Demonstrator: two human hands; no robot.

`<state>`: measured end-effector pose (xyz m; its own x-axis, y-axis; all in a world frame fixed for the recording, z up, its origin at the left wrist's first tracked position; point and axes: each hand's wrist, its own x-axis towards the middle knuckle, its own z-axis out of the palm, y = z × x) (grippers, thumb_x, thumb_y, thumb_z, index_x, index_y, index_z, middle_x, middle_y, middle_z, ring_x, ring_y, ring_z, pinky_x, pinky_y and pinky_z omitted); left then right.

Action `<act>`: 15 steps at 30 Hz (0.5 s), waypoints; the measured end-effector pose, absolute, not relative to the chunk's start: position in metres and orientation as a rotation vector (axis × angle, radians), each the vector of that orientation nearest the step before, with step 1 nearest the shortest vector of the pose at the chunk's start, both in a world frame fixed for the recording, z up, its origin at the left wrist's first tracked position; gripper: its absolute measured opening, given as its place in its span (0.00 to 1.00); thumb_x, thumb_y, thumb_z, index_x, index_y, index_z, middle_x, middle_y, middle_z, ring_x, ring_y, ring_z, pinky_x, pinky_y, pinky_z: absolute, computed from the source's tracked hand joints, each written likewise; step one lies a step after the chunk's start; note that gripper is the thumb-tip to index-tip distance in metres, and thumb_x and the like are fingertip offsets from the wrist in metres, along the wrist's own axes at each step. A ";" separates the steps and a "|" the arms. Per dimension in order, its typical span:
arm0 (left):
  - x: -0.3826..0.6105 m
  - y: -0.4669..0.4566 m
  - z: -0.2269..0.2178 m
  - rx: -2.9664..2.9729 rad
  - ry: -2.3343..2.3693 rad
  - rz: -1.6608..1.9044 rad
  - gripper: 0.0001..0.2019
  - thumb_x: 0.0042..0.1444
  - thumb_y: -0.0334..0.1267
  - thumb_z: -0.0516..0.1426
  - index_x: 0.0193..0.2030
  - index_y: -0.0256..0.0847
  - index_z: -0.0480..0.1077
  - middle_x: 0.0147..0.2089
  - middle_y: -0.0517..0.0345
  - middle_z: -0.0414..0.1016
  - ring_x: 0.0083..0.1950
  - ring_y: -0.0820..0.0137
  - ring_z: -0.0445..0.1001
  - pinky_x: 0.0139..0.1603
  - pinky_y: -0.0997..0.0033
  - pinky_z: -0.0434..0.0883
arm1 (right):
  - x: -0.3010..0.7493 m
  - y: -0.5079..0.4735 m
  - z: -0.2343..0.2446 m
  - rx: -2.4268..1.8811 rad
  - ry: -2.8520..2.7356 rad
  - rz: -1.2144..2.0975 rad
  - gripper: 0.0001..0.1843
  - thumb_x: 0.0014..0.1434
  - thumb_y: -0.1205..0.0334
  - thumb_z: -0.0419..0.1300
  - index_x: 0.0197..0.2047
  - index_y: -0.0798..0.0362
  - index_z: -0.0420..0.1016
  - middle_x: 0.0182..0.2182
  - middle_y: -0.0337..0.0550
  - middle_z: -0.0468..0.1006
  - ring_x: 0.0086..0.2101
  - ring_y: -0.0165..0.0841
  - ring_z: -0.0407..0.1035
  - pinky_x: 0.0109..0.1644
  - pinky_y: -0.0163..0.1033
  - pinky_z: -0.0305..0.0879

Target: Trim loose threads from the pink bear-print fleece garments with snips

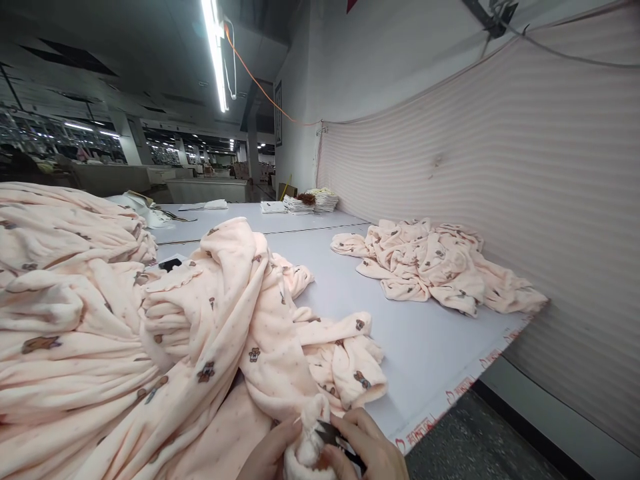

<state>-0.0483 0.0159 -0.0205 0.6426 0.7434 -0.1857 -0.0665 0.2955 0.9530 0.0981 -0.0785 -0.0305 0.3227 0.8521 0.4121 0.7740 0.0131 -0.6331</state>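
Note:
At the bottom of the head view, my left hand (pixel 271 451) is closed, pinching a bunched edge of a pale pink plush garment (pixel 280 347) printed with small brown bears. My right hand (pixel 374 443) is wrapped around dark thread snips (pixel 336 437), whose blades lie against the gathered cloth between both hands. The lower parts of both hands run out of the frame. Folds of the garment spread over the table to the left and ahead of my hands, with one sleeve-like end close above the right hand.
A large heap of the same plush cloth (pixel 65 227) fills the left side. Another crumpled pile (pixel 425 260) lies at the right of the pale table (pixel 320 273), beside a striped cloth curtain (pixel 475 133). Stacks of white pieces (pixel 300 204) stand at the far edge.

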 end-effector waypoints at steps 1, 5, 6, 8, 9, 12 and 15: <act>-0.049 0.015 -0.021 1.163 0.705 0.604 0.14 0.53 0.50 0.57 0.37 0.42 0.75 0.32 0.52 0.78 0.40 0.56 0.77 0.44 0.57 0.73 | 0.099 -0.077 -0.032 -1.740 -1.461 0.108 0.15 0.60 0.47 0.53 0.43 0.42 0.77 0.31 0.37 0.76 0.28 0.28 0.75 0.30 0.26 0.68; -0.062 0.022 -0.017 1.198 0.715 0.661 0.16 0.46 0.52 0.61 0.30 0.39 0.73 0.35 0.52 0.78 0.45 0.55 0.74 0.47 0.59 0.70 | 0.116 -0.074 -0.037 -1.739 -1.359 0.024 0.14 0.61 0.51 0.52 0.43 0.43 0.76 0.33 0.38 0.76 0.34 0.30 0.75 0.34 0.28 0.69; -0.067 0.027 -0.013 1.187 0.715 0.692 0.18 0.45 0.54 0.61 0.30 0.39 0.72 0.36 0.52 0.77 0.45 0.56 0.73 0.47 0.60 0.70 | 0.125 -0.074 -0.039 -1.808 -1.313 -0.045 0.15 0.60 0.52 0.53 0.46 0.44 0.74 0.35 0.39 0.75 0.35 0.32 0.75 0.33 0.30 0.70; -0.078 0.036 -0.002 1.159 0.695 0.680 0.20 0.46 0.56 0.59 0.33 0.40 0.72 0.34 0.54 0.76 0.40 0.58 0.74 0.40 0.63 0.70 | 0.143 -0.072 -0.042 -2.005 -1.261 -0.198 0.18 0.59 0.55 0.53 0.52 0.46 0.70 0.37 0.41 0.74 0.32 0.34 0.75 0.27 0.33 0.69; -0.082 0.041 0.004 1.186 0.681 0.643 0.18 0.47 0.55 0.58 0.34 0.41 0.71 0.31 0.55 0.75 0.36 0.61 0.74 0.37 0.65 0.70 | 0.152 -0.070 -0.043 -2.096 -1.259 -0.252 0.19 0.59 0.58 0.52 0.53 0.46 0.69 0.36 0.41 0.72 0.28 0.34 0.74 0.24 0.33 0.66; -0.082 0.045 0.013 1.505 0.708 0.511 0.08 0.48 0.42 0.59 0.27 0.41 0.68 0.25 0.62 0.70 0.30 0.68 0.69 0.34 0.72 0.66 | 0.170 -0.063 -0.040 -2.141 -1.249 -0.202 0.14 0.57 0.64 0.51 0.43 0.47 0.73 0.36 0.41 0.70 0.25 0.31 0.71 0.24 0.33 0.63; -0.061 0.036 0.005 1.822 0.794 0.422 0.06 0.44 0.34 0.58 0.31 0.42 0.70 0.26 0.66 0.69 0.29 0.71 0.68 0.32 0.76 0.62 | 0.165 -0.058 -0.030 -1.803 -1.068 0.200 0.07 0.58 0.60 0.54 0.33 0.50 0.72 0.32 0.40 0.72 0.32 0.33 0.71 0.34 0.34 0.67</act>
